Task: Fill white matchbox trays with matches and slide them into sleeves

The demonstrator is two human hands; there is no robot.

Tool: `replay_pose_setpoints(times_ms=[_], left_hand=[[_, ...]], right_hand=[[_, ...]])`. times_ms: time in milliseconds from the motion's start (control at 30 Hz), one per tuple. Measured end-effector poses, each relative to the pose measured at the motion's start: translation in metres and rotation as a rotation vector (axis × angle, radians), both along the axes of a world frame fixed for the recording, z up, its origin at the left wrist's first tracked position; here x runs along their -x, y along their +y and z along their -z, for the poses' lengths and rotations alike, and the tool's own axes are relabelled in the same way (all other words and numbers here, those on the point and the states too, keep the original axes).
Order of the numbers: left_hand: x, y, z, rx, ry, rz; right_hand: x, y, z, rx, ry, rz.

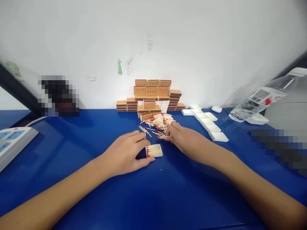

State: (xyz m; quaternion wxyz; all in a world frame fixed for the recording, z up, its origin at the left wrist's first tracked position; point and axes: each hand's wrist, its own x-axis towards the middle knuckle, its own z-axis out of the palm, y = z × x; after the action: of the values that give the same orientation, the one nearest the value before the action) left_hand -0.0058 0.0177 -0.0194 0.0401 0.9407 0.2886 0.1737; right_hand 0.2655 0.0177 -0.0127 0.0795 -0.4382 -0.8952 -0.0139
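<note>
A white matchbox tray [161, 152] lies on the blue table, filled with red-headed matches whose heads point left. My left hand [130, 151] steadies it, the thumb along the near side and the fingers at the far left corner. Just beyond the tray is a loose heap of matches [157, 119], with a few strays scattered on its left. At the heap's near right edge my right hand [178, 135] pinches several matches [161, 137] between thumb and fingers, their red heads sticking out to the left.
Stacked matchboxes [151, 91] stand against the wall behind the heap. White trays [207, 124] lie in rows at the right, near a white earbud case [216, 109] and a tilted water bottle [259, 99]. A power strip [18, 143] sits at the left edge.
</note>
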Motion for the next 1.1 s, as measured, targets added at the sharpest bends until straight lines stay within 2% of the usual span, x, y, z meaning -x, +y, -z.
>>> replay_pose_setpoints(times_ms=[133,233,367,433,533,600,767,900,1100], left_hand=[[-0.001,0.0,0.0,-0.007,-0.003,0.0],[-0.002,0.0,0.0,-0.012,-0.014,0.008],[-0.003,0.0,0.001,-0.024,-0.015,0.01],[-0.003,0.0,0.0,-0.027,-0.006,0.008],[-0.002,0.0,-0.001,-0.026,-0.003,0.013],[-0.002,0.0,-0.001,-0.029,-0.014,0.018],[-0.003,-0.003,-0.004,-0.041,-0.069,0.062],[-0.002,-0.005,-0.005,-0.031,-0.067,0.11],[-0.001,-0.003,-0.002,-0.029,-0.069,0.117]], right_hand=[[0.001,-0.014,-0.011,0.057,0.054,-0.024],[0.009,-0.021,-0.006,0.025,0.027,-0.074],[0.026,-0.026,0.005,-0.087,-0.15,-0.097],[0.033,-0.026,0.006,-0.104,-0.184,-0.087],[0.034,-0.025,0.0,-0.104,-0.122,-0.081],[0.028,-0.023,-0.007,-0.077,-0.052,-0.079],[0.009,-0.021,-0.022,0.107,0.106,-0.059],[0.005,-0.023,-0.023,0.174,0.105,-0.034],[0.01,-0.026,-0.02,0.244,0.071,-0.024]])
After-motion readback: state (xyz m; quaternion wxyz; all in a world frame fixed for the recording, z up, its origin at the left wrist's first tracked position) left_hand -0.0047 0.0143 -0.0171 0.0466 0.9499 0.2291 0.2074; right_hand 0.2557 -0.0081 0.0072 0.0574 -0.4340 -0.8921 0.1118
